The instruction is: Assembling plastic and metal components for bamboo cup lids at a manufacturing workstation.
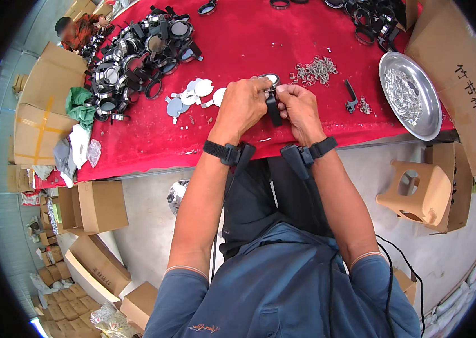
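Note:
In my left hand (242, 107) is a round cup lid with a black rim and a pale disc (272, 78); the fingers are wrapped round its side. From the lid a black strap (274, 111) hangs down between my hands. My right hand (302, 112) is closed in a pinch against the lid's near right side, by the top of the strap. Whatever sits between those fingertips is too small and hidden to name. Left of my left hand lie several white and bluish discs (191, 93). Beyond my right hand is a pile of small metal clips (314, 72).
A heap of black-rimmed lids (131, 62) covers the left of the red-clothed table (238, 39). To the right are a black strap piece (351, 96) and a steel dish (431, 132) of small metal parts. Cardboard boxes (98, 205) and a tan stool (426, 191) stand below; another person (83, 31) sits far left.

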`<state>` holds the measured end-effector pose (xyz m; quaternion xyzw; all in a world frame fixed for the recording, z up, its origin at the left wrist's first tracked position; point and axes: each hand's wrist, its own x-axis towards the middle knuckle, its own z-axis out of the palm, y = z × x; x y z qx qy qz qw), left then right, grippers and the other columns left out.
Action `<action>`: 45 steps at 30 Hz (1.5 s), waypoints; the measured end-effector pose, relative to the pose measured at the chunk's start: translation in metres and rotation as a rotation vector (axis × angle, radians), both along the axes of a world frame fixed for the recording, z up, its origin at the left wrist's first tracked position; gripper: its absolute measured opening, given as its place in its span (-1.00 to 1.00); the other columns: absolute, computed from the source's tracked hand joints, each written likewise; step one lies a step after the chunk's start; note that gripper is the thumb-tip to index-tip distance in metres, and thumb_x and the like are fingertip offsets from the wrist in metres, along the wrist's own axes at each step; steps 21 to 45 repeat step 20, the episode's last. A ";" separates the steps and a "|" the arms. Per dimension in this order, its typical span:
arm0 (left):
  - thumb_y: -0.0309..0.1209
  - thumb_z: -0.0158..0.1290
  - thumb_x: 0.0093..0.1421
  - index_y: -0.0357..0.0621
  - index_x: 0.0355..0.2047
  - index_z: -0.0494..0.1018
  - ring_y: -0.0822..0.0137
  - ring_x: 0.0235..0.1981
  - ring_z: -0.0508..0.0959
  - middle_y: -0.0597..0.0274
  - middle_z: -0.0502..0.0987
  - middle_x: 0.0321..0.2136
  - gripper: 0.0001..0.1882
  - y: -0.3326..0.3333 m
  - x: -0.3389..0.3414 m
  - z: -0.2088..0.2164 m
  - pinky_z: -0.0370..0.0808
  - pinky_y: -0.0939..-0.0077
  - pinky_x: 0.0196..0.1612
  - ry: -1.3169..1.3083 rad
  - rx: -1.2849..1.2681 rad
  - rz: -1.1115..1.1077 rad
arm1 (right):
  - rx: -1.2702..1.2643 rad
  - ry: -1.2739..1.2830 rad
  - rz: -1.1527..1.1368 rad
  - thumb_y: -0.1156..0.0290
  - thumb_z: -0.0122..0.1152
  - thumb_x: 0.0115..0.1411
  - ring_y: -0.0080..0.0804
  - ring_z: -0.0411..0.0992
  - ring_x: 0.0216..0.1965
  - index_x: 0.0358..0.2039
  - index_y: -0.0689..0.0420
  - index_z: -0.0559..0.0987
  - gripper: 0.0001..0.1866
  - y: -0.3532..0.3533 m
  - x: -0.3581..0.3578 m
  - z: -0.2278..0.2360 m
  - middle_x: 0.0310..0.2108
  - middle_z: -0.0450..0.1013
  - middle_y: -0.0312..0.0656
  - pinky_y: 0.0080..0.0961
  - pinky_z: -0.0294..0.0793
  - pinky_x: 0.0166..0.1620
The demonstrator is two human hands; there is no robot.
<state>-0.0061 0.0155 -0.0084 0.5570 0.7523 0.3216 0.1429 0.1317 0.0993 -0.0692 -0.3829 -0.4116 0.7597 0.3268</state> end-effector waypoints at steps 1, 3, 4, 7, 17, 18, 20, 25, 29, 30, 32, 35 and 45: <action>-0.57 0.15 0.29 -0.20 0.11 0.72 -0.17 0.15 0.71 -0.16 0.70 0.11 -0.61 0.000 0.000 0.001 0.63 0.19 0.25 -0.006 -0.011 0.004 | 0.031 -0.024 -0.007 0.40 0.36 0.44 -0.66 0.42 -0.47 -0.16 0.23 0.69 -0.85 0.000 0.000 -0.002 -0.43 0.52 -0.35 -0.63 0.38 -0.47; -0.57 0.14 0.29 -0.21 0.11 0.72 -0.17 0.14 0.71 -0.17 0.70 0.11 -0.61 0.000 0.001 0.001 0.63 0.18 0.25 -0.008 -0.002 0.005 | 0.033 -0.023 -0.008 0.39 0.36 0.44 -0.66 0.42 -0.48 -0.16 0.24 0.69 -0.85 0.001 0.000 -0.004 -0.44 0.52 -0.35 -0.62 0.38 -0.47; -0.56 0.14 0.29 -0.22 0.10 0.72 -0.18 0.14 0.71 -0.17 0.70 0.11 -0.61 0.000 0.002 0.001 0.63 0.18 0.25 -0.012 0.008 0.007 | 0.038 -0.022 -0.007 0.39 0.36 0.44 -0.65 0.42 -0.48 -0.16 0.25 0.69 -0.84 0.001 -0.001 -0.005 -0.44 0.52 -0.35 -0.61 0.38 -0.48; -0.55 0.13 0.27 -0.23 0.09 0.73 -0.18 0.13 0.72 -0.17 0.70 0.10 -0.61 0.001 0.005 0.005 0.63 0.18 0.25 -0.032 0.004 0.018 | 0.036 -0.057 -0.020 0.36 0.37 0.44 -0.66 0.41 -0.48 -0.16 0.26 0.70 -0.81 0.003 -0.004 -0.008 -0.47 0.51 -0.37 -0.60 0.35 -0.48; -0.51 0.15 0.25 -0.18 0.06 0.75 -0.18 0.08 0.74 -0.17 0.73 0.06 -0.62 0.004 0.013 -0.003 0.65 0.20 0.20 -0.017 0.018 0.086 | 0.319 -0.271 -0.129 0.38 0.42 0.37 -0.41 0.66 -0.29 -0.14 0.34 0.77 -0.76 -0.004 -0.014 -0.014 -0.30 0.74 -0.08 -0.38 0.63 -0.17; -0.50 0.16 0.25 -0.18 0.05 0.75 -0.17 0.07 0.74 -0.16 0.73 0.06 -0.62 0.004 0.015 -0.006 0.66 0.20 0.20 -0.014 0.052 0.100 | 0.316 -0.253 -0.135 0.38 0.42 0.37 -0.42 0.66 -0.29 -0.14 0.33 0.77 -0.76 -0.005 -0.014 -0.012 -0.31 0.73 -0.10 -0.38 0.62 -0.18; -0.49 0.18 0.26 -0.16 0.05 0.76 -0.15 0.04 0.76 -0.13 0.75 0.03 -0.63 0.004 0.014 -0.009 0.66 0.21 0.20 -0.013 0.089 0.123 | 0.313 -0.235 -0.140 0.37 0.42 0.37 -0.43 0.65 -0.30 -0.14 0.33 0.78 -0.76 -0.006 -0.014 -0.011 -0.32 0.73 -0.11 -0.38 0.62 -0.19; -0.49 0.18 0.26 -0.16 0.05 0.76 -0.15 0.04 0.76 -0.13 0.75 0.03 -0.63 0.004 0.014 -0.009 0.66 0.21 0.20 -0.013 0.089 0.123 | 0.313 -0.235 -0.140 0.37 0.42 0.37 -0.43 0.65 -0.30 -0.14 0.33 0.78 -0.76 -0.006 -0.014 -0.011 -0.32 0.73 -0.11 -0.38 0.62 -0.19; -0.49 0.18 0.26 -0.16 0.05 0.76 -0.15 0.04 0.76 -0.13 0.75 0.03 -0.63 0.004 0.014 -0.009 0.66 0.21 0.20 -0.013 0.089 0.123 | 0.313 -0.235 -0.140 0.37 0.42 0.37 -0.43 0.65 -0.30 -0.14 0.33 0.78 -0.76 -0.006 -0.014 -0.011 -0.32 0.73 -0.11 -0.38 0.62 -0.19; -0.49 0.18 0.26 -0.16 0.05 0.76 -0.15 0.04 0.76 -0.13 0.75 0.03 -0.63 0.004 0.014 -0.009 0.66 0.21 0.20 -0.013 0.089 0.123 | 0.313 -0.235 -0.140 0.37 0.42 0.37 -0.43 0.65 -0.30 -0.14 0.33 0.78 -0.76 -0.006 -0.014 -0.011 -0.32 0.73 -0.11 -0.38 0.62 -0.19; -0.49 0.18 0.26 -0.16 0.05 0.76 -0.15 0.04 0.76 -0.13 0.75 0.03 -0.63 0.004 0.014 -0.009 0.66 0.21 0.20 -0.013 0.089 0.123 | 0.313 -0.235 -0.140 0.37 0.42 0.37 -0.43 0.65 -0.30 -0.14 0.33 0.78 -0.76 -0.006 -0.014 -0.011 -0.32 0.73 -0.11 -0.38 0.62 -0.19; -0.49 0.18 0.26 -0.16 0.05 0.76 -0.15 0.04 0.76 -0.13 0.75 0.03 -0.63 0.004 0.014 -0.009 0.66 0.21 0.20 -0.013 0.089 0.123 | 0.313 -0.235 -0.140 0.37 0.42 0.37 -0.43 0.65 -0.30 -0.14 0.33 0.78 -0.76 -0.006 -0.014 -0.011 -0.32 0.73 -0.11 -0.38 0.62 -0.19; -0.49 0.18 0.26 -0.16 0.05 0.76 -0.15 0.04 0.76 -0.13 0.75 0.03 -0.63 0.004 0.014 -0.009 0.66 0.21 0.20 -0.013 0.089 0.123 | 0.313 -0.235 -0.140 0.37 0.42 0.37 -0.43 0.65 -0.30 -0.14 0.33 0.78 -0.76 -0.006 -0.014 -0.011 -0.32 0.73 -0.11 -0.38 0.62 -0.19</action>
